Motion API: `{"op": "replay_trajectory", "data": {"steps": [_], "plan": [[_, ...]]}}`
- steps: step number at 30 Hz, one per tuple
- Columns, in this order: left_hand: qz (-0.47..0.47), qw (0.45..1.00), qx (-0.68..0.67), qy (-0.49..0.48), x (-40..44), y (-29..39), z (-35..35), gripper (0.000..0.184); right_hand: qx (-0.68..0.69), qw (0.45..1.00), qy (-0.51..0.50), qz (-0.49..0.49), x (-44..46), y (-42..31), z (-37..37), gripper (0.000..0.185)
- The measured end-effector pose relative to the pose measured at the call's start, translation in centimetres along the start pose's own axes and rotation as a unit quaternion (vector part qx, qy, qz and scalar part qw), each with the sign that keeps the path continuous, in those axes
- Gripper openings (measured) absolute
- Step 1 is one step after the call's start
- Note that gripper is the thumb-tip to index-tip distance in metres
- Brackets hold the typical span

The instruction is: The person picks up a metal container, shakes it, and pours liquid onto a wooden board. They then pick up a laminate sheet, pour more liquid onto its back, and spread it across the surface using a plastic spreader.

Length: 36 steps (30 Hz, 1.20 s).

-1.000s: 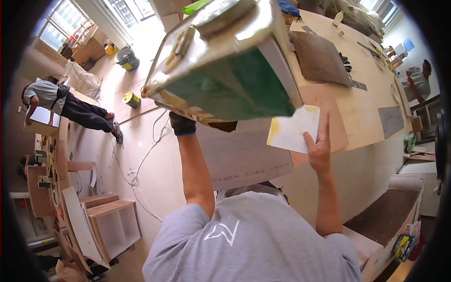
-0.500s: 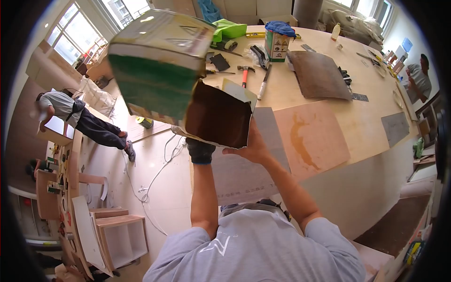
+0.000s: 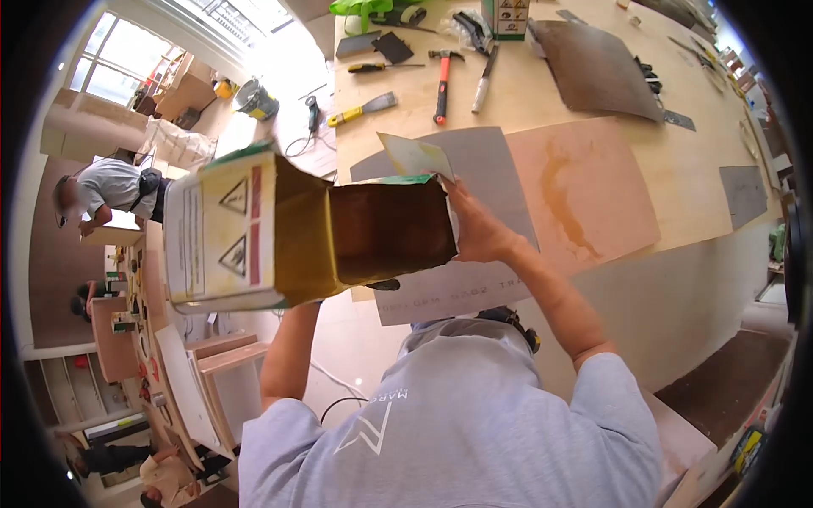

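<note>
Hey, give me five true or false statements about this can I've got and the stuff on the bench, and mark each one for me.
1. The hammer lies between the yellow-handled scraper and the white-handled tool. True.
2. The amber smear is on the dark brown sheet. False: the smear is on the pinkish sheet.
3. Warning triangles show on the side of the can. True.
4. The can's open end points away from your right hand. False: your right hand is right at the opening.
5. Your right hand wears a dark glove. False: it is bare.
</note>
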State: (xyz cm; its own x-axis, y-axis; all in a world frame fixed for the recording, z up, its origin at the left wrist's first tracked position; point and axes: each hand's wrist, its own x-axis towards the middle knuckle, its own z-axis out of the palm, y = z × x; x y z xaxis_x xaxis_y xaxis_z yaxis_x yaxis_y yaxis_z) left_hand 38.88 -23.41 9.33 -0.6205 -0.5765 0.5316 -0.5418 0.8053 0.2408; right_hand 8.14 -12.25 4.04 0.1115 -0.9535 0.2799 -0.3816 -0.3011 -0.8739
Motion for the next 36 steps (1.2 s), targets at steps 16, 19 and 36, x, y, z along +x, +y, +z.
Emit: {"op": "replay_trajectory", "data": {"steps": [16,19,36], "plan": [[-0.306,0.874,-0.369,-0.085,3.9,0.0,-4.0,0.07,-0.061,0.994,-0.082,0.025,-0.3,1.5,-0.9,0.108],[-0.376,0.79,-0.479,-0.078,4.7,-0.3,-3.9,0.069,-0.063,0.996,-0.068,0.005,0.8,1.6,-1.0,0.109],[-0.517,0.496,-0.665,-0.211,10.2,-3.7,3.5,0.061,-0.208,0.91,0.347,0.088,-9.5,4.1,-9.1,0.062]]}}
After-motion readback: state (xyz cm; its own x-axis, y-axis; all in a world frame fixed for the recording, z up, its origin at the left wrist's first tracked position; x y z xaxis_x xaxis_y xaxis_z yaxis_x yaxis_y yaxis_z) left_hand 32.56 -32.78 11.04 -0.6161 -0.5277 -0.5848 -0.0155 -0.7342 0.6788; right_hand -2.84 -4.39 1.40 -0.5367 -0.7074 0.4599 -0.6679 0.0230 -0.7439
